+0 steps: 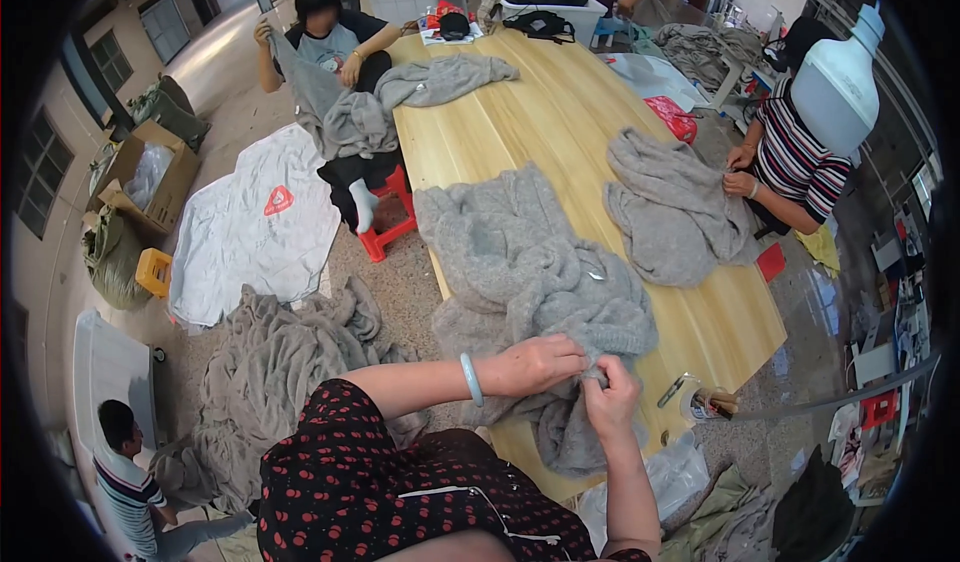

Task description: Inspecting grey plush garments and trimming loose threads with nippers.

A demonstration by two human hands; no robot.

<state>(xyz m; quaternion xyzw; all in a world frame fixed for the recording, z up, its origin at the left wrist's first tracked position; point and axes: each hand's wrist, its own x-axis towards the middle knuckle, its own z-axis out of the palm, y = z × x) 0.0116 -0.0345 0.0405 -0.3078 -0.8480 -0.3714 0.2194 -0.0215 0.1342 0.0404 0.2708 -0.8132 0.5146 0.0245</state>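
Left hand [535, 364]: fingers pinched on a fold of the grey sweater [530, 272]; a pale bangle on its wrist
Right hand [612, 398]: closed on the same fold, touching the left hand
Sweater: spread over the near end of the wooden table [560, 122], hanging off its edge
Nearby: tape roll [700, 402] just right; second grey sweater [672, 207] farther along; grey pile [270, 372] on the floor
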